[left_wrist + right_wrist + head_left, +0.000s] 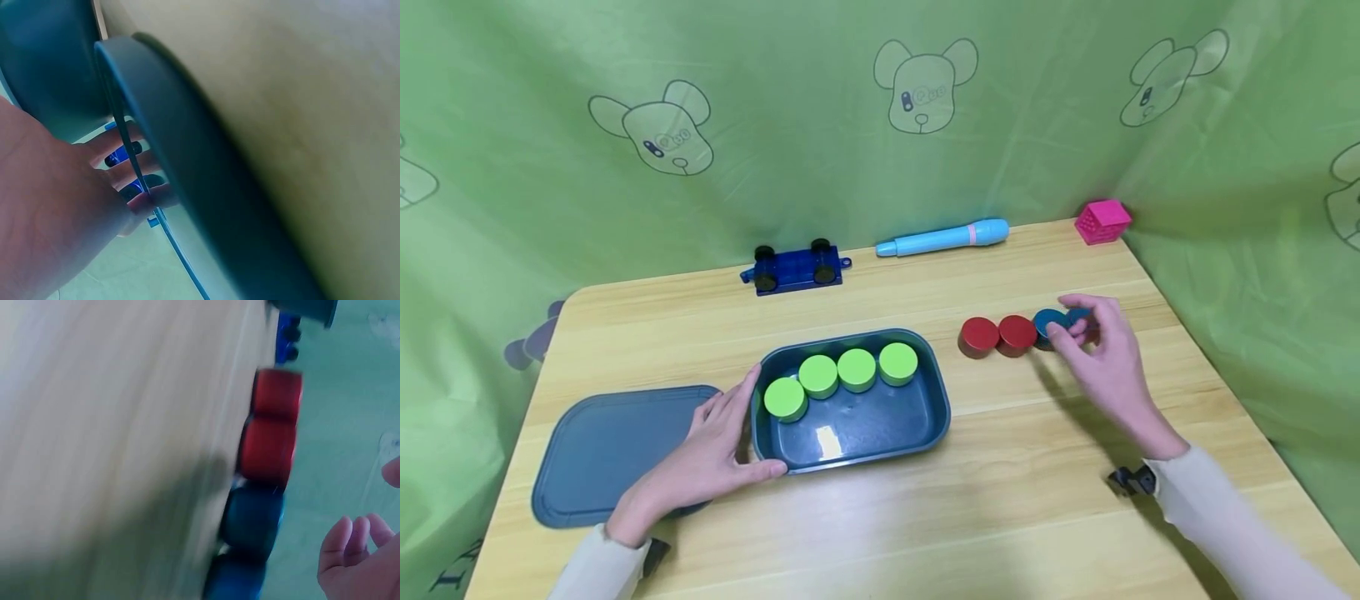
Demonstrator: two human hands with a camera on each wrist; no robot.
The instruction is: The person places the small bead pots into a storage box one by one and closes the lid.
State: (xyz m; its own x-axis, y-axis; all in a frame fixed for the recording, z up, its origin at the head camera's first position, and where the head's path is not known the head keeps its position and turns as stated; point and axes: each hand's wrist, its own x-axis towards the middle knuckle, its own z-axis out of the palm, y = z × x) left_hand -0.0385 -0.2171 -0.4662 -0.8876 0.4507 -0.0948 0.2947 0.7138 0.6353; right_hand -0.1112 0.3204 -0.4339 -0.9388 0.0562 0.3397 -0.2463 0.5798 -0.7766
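While the left hand (703, 454) rests outstretched against the tray's (880, 423) left end, the right hand (1108, 362), loosely curved and empty, hovers over the blue discs (253, 520) beside the red discs (1017, 333), probably light, rigid, smooth pieces best pinched across their curved sides.
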